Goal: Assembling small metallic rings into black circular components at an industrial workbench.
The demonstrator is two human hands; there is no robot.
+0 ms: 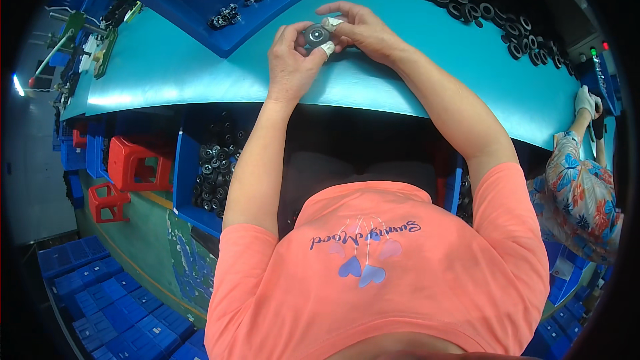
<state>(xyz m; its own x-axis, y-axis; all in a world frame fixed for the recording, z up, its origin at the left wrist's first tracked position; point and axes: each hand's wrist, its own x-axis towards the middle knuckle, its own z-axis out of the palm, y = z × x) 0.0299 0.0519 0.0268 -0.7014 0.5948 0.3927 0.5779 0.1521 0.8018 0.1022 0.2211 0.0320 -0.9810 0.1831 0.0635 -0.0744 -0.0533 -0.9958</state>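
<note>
Over the turquoise worktop [200, 83], I hold a round black wheel-like part [317, 35] with a shiny metal centre, its face turned up. My left hand [293, 60] is closed on its left and near edge, thumb against the rim. My right hand [363, 31] grips the right side with the thumb and bent fingers, while its index finger stretches out beyond the part. Both thumbs wear pale finger covers. Just beyond my hands lies a large blue tray [227, 43] with small shiny metal pieces [227, 17] in it. The undersides of my fingers are hidden.
Many black rings [487, 11] lie along the worktop's far right. Below its front edge, a blue bin [183, 180] holds round black parts [215, 170]. Red stools [137, 163] stand at left, above stacked blue crates [113, 300]. A gloved co-worker's hand [585, 101] is at right.
</note>
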